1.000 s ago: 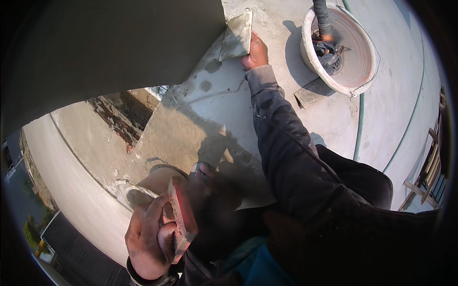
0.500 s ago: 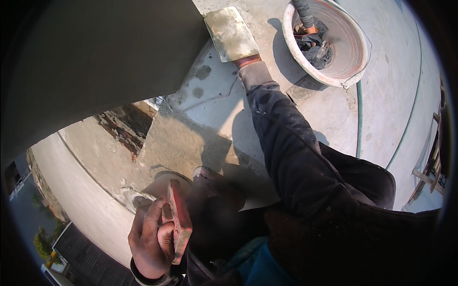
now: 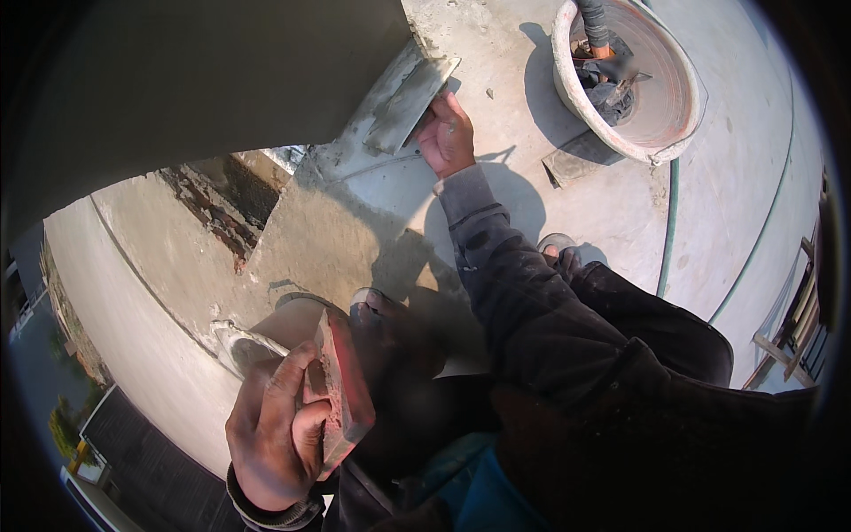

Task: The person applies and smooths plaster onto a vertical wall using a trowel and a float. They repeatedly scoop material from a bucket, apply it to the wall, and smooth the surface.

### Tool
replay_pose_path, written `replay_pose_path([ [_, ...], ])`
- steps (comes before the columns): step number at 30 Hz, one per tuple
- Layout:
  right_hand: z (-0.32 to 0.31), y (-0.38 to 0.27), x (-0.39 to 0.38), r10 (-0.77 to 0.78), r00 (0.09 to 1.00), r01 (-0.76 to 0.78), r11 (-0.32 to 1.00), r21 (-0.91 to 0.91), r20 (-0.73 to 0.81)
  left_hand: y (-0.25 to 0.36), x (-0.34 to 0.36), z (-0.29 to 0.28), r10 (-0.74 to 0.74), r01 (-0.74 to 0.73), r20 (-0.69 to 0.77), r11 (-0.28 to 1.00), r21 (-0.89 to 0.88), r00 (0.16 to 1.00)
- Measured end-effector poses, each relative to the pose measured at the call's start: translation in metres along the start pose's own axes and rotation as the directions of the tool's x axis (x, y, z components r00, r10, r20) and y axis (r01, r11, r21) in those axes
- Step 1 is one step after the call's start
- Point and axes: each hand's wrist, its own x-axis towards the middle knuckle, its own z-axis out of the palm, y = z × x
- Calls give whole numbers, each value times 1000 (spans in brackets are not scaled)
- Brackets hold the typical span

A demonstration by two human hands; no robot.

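My left hand (image 3: 275, 434) at lower left is closed round a red, cement-caked rectangular float (image 3: 350, 399). At upper middle my right hand (image 3: 448, 133) grips a grey metal plastering trowel (image 3: 408, 102), its blade tilted along the edge of a large shaded plastered surface (image 3: 213, 80); whether the blade touches it I cannot tell. Pale wet-looking plaster lies by the trowel. Below the float and beside my left hand, a bucket with a pale rim (image 3: 226, 337) is partly hidden.
A white bucket (image 3: 665, 133) holding dark scraps and a wrapped post stands upper right, by a green hose (image 3: 669, 230). A broken opening (image 3: 217, 204) exposes brick at left. My feet (image 3: 558, 248) are on the concrete. A drop shows at far left, wooden pieces (image 3: 780, 355) at right.
The trowel went up to the top edge with its face upward, then came down and left along the shaded edge, now tilted. My left hand still holds the float.
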Motion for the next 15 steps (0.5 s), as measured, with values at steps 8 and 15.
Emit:
replay_pose_path([
  [8,30,25,38,-95,959,42,979,-197,-266,-8,-9,-7,-70,69,34,998,7,997],
  [15,40,38,72,-239,926,140,936,-322,-292,-12,-10,-15,-108,110,69,994,-26,992],
])
